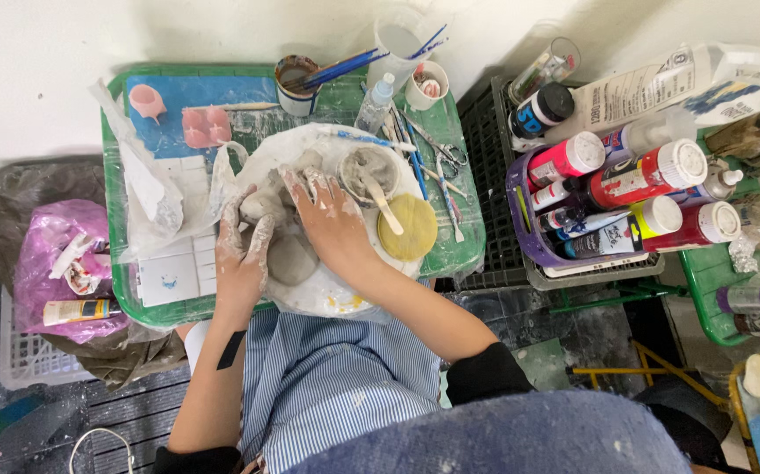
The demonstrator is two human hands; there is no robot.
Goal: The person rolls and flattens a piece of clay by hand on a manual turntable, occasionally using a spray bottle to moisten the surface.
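Note:
A lump of grey clay (266,204) rests on a round white board (327,294) set on a small green table (116,211). My left hand (241,250), smeared with clay, cups the lump from the near left. Across the top lies my right hand (327,215), its fingers pressing the clay on the far right side. A flatter grey clay piece (292,259) lies on the board between my wrists. Just right of my right hand sits a small bowl of grey slip (371,171) with a wooden stick in it.
A yellow sponge (408,226) lies right of the bowl. Cups with brushes (296,83), a small bottle (374,104) and scissors (450,158) fill the table's far side. A purple basket of paint bottles (520,219) stands on crates at right. A pink bag (50,254) sits at left.

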